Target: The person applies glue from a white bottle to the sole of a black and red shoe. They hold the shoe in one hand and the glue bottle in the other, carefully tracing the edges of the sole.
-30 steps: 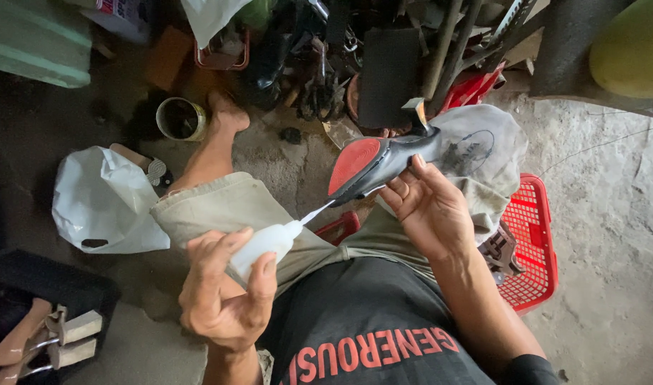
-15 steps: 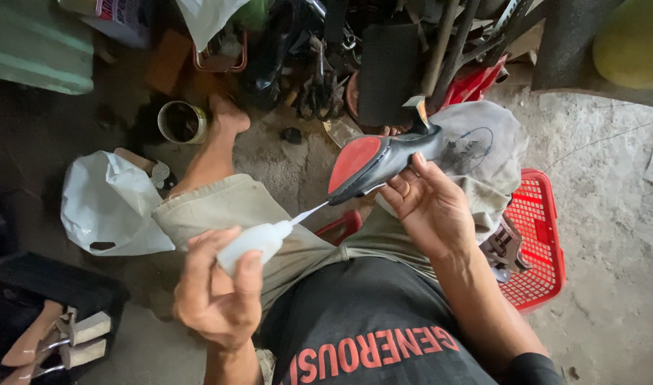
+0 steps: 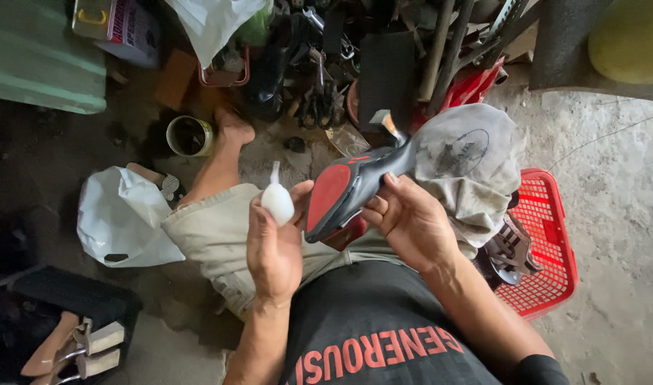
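Note:
My right hand [image 3: 410, 221] grips a dark high-heeled shoe [image 3: 355, 187] with a red sole, sole turned up and heel pointing away from me. My left hand [image 3: 275, 246] holds a small white squeeze bottle [image 3: 276, 199] upright, its thin nozzle pointing up, just left of the shoe's toe. Both hands hover over my lap, above beige shorts [image 3: 212, 232]. A grey dirty cloth [image 3: 469, 167] lies over my right knee.
A red plastic basket [image 3: 547, 242] sits at the right on the concrete floor. A white plastic bag [image 3: 123, 217] lies at the left, a tin can [image 3: 189, 135] beyond it. Tools and scrap pile up ahead [image 3: 326, 64]. Wooden shoe trees [image 3: 70, 349] rest at the lower left.
My left hand has lifted the squeeze bottle off the shoe and turned it upright, nozzle up. My right hand has tilted the shoe so the red sole faces me more.

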